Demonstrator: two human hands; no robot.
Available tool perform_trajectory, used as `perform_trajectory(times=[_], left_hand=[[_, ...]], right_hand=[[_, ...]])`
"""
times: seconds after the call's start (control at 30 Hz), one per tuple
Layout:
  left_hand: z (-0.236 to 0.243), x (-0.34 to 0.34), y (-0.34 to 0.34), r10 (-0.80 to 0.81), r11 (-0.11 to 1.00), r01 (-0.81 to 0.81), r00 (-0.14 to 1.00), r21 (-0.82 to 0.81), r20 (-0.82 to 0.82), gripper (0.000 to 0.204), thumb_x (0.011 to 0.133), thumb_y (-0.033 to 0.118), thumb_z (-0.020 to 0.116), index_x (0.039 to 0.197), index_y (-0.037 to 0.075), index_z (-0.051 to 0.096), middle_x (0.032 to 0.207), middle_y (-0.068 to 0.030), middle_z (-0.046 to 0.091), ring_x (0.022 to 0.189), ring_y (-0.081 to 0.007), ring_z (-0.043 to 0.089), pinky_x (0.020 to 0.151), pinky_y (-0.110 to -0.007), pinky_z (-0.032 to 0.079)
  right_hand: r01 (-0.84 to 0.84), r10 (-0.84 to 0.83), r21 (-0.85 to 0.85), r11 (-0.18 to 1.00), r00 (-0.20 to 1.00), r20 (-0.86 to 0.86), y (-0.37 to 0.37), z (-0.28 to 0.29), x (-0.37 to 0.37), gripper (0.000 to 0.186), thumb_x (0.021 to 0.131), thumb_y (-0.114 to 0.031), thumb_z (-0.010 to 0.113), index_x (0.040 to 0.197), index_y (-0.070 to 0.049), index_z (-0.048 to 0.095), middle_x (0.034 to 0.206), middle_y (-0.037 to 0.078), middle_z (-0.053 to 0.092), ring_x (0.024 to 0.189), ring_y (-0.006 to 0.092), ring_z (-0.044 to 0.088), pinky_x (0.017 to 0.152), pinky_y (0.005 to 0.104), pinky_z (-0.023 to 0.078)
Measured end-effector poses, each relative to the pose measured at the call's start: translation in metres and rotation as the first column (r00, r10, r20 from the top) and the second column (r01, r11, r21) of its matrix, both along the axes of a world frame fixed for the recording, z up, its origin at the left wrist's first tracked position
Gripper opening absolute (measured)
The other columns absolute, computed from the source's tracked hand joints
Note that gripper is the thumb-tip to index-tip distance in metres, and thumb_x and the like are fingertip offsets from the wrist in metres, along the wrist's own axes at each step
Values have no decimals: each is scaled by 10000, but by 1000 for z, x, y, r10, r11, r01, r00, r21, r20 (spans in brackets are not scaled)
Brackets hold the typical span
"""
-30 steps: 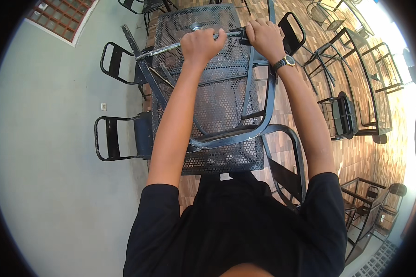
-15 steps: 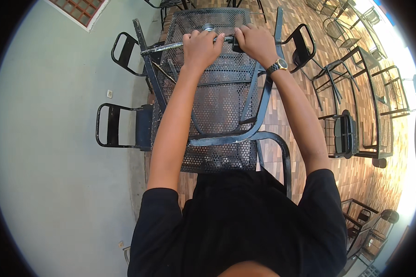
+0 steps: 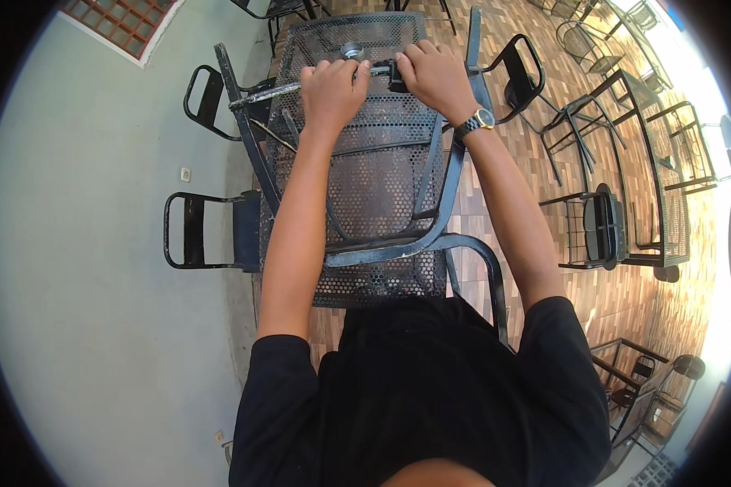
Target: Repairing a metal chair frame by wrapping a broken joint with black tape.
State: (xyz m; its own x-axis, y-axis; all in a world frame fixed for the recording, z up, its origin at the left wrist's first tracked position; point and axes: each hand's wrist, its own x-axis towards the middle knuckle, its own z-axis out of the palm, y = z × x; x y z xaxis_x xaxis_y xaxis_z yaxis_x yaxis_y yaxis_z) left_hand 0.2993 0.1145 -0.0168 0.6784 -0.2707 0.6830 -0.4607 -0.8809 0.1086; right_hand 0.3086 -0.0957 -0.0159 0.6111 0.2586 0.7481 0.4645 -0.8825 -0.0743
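Note:
A dark metal chair frame with chipped paint lies on the perforated metal table in front of me. My left hand is closed around its scuffed crossbar, palm down. Beside it on the right, my right hand, with a watch on the wrist, is closed over the same bar. Under its fingertips a small black piece sits at the bar; its kind I cannot make out. Just beyond my left hand stands a small round metal tin on the tabletop.
Black metal chairs stand left of the table, one near and one farther, close to the pale wall. Another chair is on its right. Farther right are a long table and several chairs on the wood-patterned floor.
The whole view has shifted slightly, so table, chair frame and hands sit a little farther left in it. Both hands keep about the same places on the crossbar.

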Motion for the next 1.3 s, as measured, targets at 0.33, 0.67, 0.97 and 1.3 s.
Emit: perform_trajectory(times=[0.33, 0.67, 0.97, 1.3], left_hand=[[5, -4, 5, -17, 1000, 19, 996, 16, -85, 336, 1053, 362, 572, 879, 122, 731, 810, -31, 700, 802, -277, 650, 781, -440, 422], [5, -7, 10, -123, 991, 123, 992, -43, -6, 258, 1035, 340, 611, 1007, 141, 772, 892, -9, 706, 861, -237, 639, 813, -412, 419], [8, -11, 10, -116, 993, 114, 992, -33, -53, 272, 1012, 371, 648, 1074, 137, 773, 955, -8, 729, 894, -228, 644, 843, -405, 419], [6, -6, 24, -119, 993, 117, 990, -21, -81, 277, 1026, 358, 634, 1093, 124, 767, 976, -10, 743, 918, -230, 661, 854, -404, 421]], right_hand=[[-107, 114, 55, 993, 982, -151, -43, 0, -6, 290, 1047, -386, 578, 1042, -124, 703, 980, 79, 656, 941, 332, 637, 814, 461, 468], [-251, 231, -38, 967, 934, -272, -44, 14, -15, 442, 1028, -399, 623, 1393, -148, 626, 1319, 104, 641, 1183, 351, 610, 988, 460, 475], [-60, 10, -242, 968, 979, -203, -22, 12, -16, 386, 1028, -377, 623, 1326, -132, 622, 1207, 110, 638, 1063, 357, 633, 916, 470, 506], [-283, 250, -172, 943, 949, -192, -17, 10, 1, 399, 1039, -381, 601, 1360, -142, 610, 1220, 98, 631, 1050, 340, 627, 904, 451, 520]])
